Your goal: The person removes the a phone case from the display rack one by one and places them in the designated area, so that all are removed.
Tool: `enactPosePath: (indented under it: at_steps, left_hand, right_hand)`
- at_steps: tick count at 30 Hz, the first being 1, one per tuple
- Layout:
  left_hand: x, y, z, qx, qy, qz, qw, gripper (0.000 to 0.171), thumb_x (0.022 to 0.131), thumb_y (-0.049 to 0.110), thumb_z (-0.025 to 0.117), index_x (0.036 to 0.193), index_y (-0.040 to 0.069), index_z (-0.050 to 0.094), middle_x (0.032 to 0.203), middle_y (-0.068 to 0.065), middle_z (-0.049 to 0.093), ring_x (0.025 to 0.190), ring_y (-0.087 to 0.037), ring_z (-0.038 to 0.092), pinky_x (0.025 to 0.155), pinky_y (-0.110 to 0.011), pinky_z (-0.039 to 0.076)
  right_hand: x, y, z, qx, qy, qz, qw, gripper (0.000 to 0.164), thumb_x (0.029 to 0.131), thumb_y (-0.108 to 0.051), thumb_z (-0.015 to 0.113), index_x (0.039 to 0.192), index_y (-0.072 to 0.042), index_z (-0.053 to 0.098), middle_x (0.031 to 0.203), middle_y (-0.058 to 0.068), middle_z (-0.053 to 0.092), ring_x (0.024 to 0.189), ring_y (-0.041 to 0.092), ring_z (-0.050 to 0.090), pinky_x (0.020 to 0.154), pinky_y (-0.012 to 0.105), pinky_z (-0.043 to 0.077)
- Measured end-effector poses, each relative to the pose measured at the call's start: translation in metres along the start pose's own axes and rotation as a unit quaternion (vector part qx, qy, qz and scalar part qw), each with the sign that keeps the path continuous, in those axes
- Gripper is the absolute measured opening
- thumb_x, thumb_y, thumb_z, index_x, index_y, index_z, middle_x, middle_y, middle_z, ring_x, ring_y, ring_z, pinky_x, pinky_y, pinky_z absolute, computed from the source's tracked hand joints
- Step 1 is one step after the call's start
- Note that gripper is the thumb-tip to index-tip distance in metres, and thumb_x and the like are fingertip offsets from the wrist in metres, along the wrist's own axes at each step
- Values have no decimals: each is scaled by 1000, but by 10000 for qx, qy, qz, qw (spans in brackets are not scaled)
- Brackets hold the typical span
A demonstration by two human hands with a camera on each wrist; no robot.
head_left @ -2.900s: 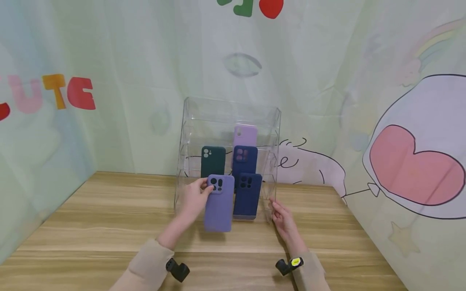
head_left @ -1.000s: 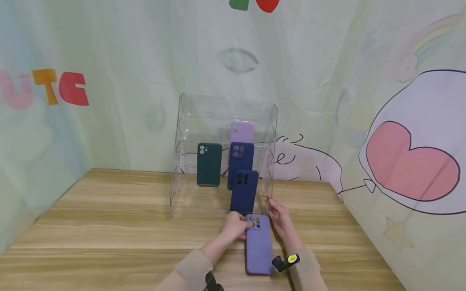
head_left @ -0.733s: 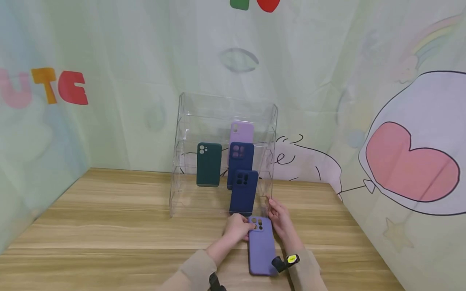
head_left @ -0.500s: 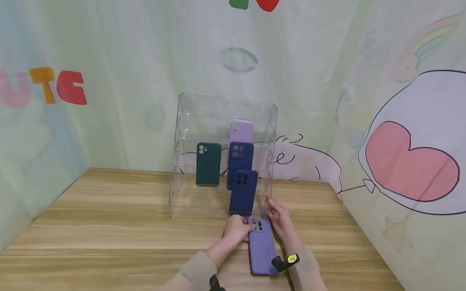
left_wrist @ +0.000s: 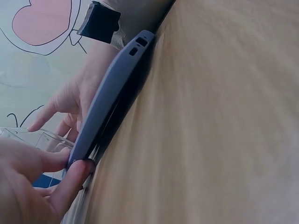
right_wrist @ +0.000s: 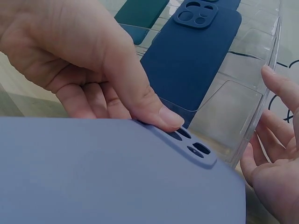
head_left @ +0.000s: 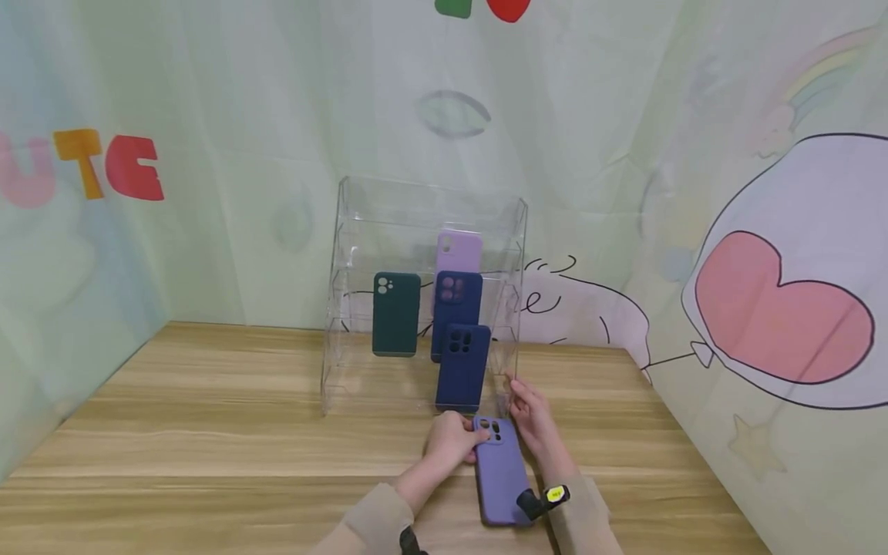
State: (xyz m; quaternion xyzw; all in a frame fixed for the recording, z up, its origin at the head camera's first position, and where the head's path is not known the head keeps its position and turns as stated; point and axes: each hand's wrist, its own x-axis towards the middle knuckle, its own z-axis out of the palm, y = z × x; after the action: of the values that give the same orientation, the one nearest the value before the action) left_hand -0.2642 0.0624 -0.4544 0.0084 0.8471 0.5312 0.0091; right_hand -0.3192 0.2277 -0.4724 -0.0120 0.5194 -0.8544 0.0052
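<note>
My left hand pinches the top of a lavender phone case, thumb on its camera cutouts and fingers behind. The case lies low in front of the stand, its lower end toward me. In the left wrist view, the case tilts over the wooden table. My right hand touches the right side of a clear tiered display stand with its fingertips. Just behind my left hand, a dark blue phone case leans in the stand's lowest tier.
Higher in the stand are another dark blue case, a pink-lilac case and a dark green case. The stand is on a wooden table. A printed curtain hangs close behind it.
My left hand has carried the lavender case from the stand's left front to the right and down toward me. Lately the case's lower end swings slightly right. My right hand stays at the stand.
</note>
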Motion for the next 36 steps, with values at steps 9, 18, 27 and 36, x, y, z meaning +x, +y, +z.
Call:
enactPosePath:
  at_steps: [9,18,27,36]
  left_hand:
    - [-3,1,0,102,-41,-7,9999,17,79,16,81,79,1,73,51,1,60,39,-5,57,40,-20,51]
    - [-4,-4,-1,-320,-240,89,9992,15,79,9,79,73,-1,70,49,0,59,37,-3,55,40,-22,52]
    - [-4,-7,-7,-509,-441,120,9977,17,79,10,80,78,-3,70,57,-3,63,43,-5,58,44,-21,54]
    - [-1,-6,-31,-697,-538,250,9958,20,79,6,79,88,-5,65,76,-12,71,56,-15,65,52,-26,56]
  right_hand:
    - [-1,-1,-2,-196,-82,-13,9998,24,101,-11,48,108,-21,68,108,-17,68,103,0,54,89,17,41]
    - [-2,-1,-2,-201,-88,28,9998,26,102,-10,46,105,-22,69,106,-19,68,103,-2,54,90,17,40]
    - [-1,1,-3,-205,-128,-43,9997,27,101,-10,48,101,-25,71,110,-18,69,105,-2,56,92,15,42]
    - [0,1,-2,-322,-37,-7,9995,26,101,-13,50,122,-16,66,123,-12,65,111,-2,55,98,17,39]
